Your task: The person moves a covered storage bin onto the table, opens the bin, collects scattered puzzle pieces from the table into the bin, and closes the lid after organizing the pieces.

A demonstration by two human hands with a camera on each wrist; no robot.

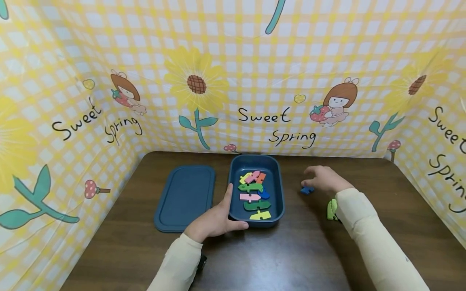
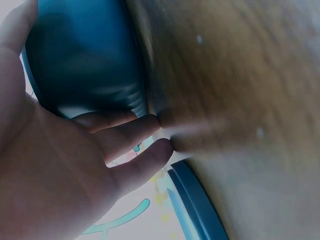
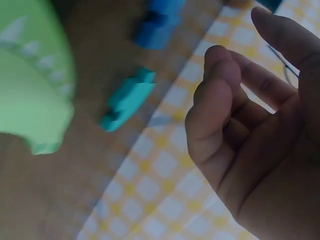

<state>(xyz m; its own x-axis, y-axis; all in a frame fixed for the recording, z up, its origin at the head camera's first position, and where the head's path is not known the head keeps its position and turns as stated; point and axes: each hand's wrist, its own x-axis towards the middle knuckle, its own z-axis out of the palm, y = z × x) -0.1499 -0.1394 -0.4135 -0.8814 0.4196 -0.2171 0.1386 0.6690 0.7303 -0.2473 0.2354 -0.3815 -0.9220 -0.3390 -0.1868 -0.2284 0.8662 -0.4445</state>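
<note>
Bench point(image 1: 255, 258): dark wood, yellow checked cloth point(image 1: 233, 72) behind its far edge
Box point(image 1: 256, 223): dark blue, open at the top, close to the middle of the far edge
Box contents: yellow, pink, orange, green and blue pieces point(image 1: 257, 205) lying flat, seen only from the head
Lid point(image 1: 186, 198): flat on the bench, left of the box, toward the far left corner
Left hand point(image 1: 214, 220): thumb at the box's near wall, index finger along its left side, fingers extended
Left wrist view: three more fingers point(image 2: 145, 162) reach down between box and lid, out of sight from the head
Right hand point(image 1: 324, 178): toward the far right corner, fingers loosely bent, thumb apart, nothing gripped
Blue piece point(image 1: 307, 190): on the bench just under the right fingers
Light green piece point(image 1: 331, 210): beside the right sleeve point(image 1: 356, 212); white triangles show only at the right wrist
Teal piece point(image 3: 127, 100): visible only from the right wrist, between light green and blue
</note>
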